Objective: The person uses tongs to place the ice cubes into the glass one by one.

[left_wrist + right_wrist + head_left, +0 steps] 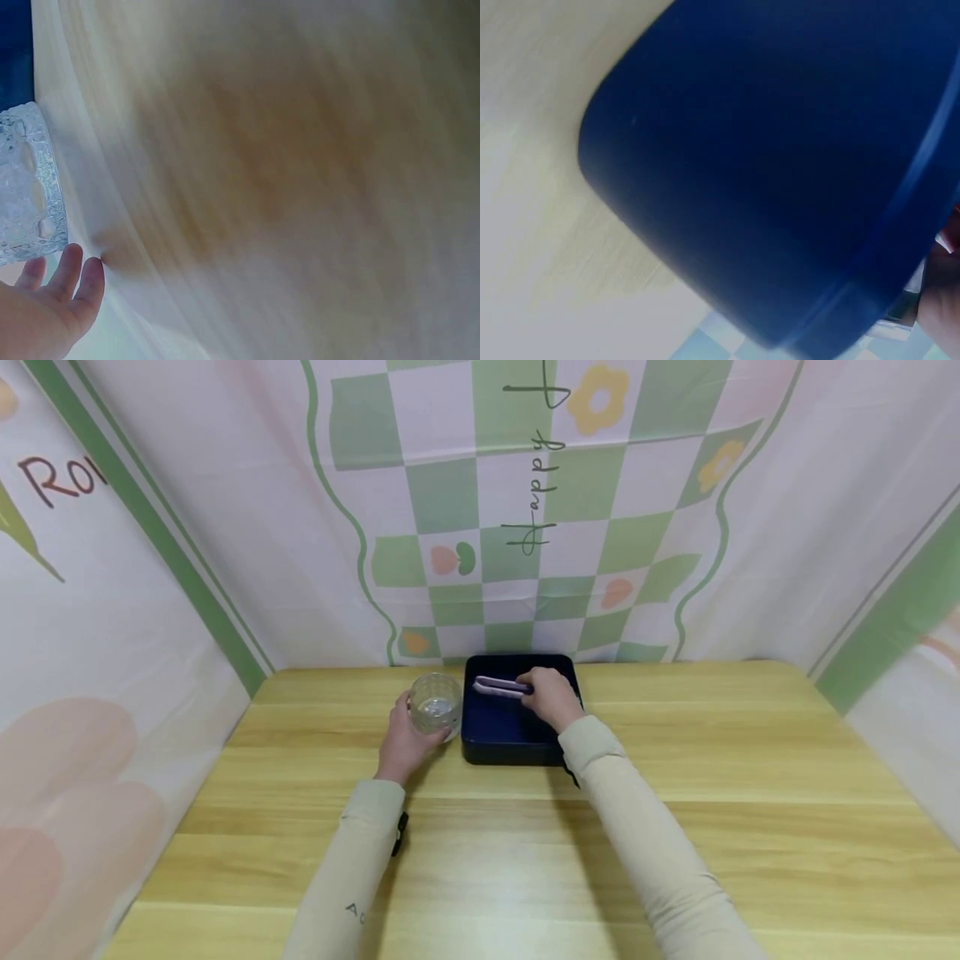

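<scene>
A clear glass cup (435, 703) with a patterned wall stands on the table, left of a dark navy box (504, 750). My left hand (407, 743) grips it from the near left side, thumb in front; in the left wrist view some fingertips show beside the textured glass (30, 187). Over the box my right hand (552, 695) holds one end of slim lilac tongs (498, 687), whose two narrow arms point left. The right wrist view is mostly filled by the navy box (765, 165), with part of the right hand (941, 304) at its edge.
The wooden table (480, 877) extends to both sides and toward me. A printed curtain (510, 593) with green checks hangs just behind the box. Another fabric panel (112, 693) rises along the left.
</scene>
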{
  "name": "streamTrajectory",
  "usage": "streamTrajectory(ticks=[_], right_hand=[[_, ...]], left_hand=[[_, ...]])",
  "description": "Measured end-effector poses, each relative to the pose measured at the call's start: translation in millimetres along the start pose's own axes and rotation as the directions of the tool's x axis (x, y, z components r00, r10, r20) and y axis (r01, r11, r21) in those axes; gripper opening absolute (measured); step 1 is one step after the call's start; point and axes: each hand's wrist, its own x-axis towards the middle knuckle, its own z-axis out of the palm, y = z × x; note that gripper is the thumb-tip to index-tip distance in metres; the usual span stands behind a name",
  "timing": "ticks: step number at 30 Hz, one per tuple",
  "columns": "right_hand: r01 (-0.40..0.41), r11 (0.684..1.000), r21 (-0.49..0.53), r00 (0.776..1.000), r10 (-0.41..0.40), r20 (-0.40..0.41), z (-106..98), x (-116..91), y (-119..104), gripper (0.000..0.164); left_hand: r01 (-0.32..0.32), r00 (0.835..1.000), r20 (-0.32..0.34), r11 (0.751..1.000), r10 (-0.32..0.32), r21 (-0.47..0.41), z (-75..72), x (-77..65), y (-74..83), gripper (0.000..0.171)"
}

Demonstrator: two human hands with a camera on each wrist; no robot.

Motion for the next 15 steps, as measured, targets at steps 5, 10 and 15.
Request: streamTrajectory(ticks=[5,10,15], right_hand=[[0.004,0.998,0.058,1.000,-0.003,-0.023,-4,-3,5,0.034],[0.057,0.995,0.081,0.996,-0.050,-0.078,-11,-7,9,0.033],[0.071,0.993,0.097,0.992,-0.061,-0.109,-20,-13,11,0.033]], left_hand=[[0.001,1.000,-0.003,1.000,-0.001,-0.004,0.3,0.7,-0.6,0.093],[-0.003,1.000,0.003,1.000,0.003,-0.006,0.5,0.8,-1.1,0.093],[-0.004,1.000,0.003,1.000,0.005,-0.013,0.7,1.3,-1.7,0.094]])
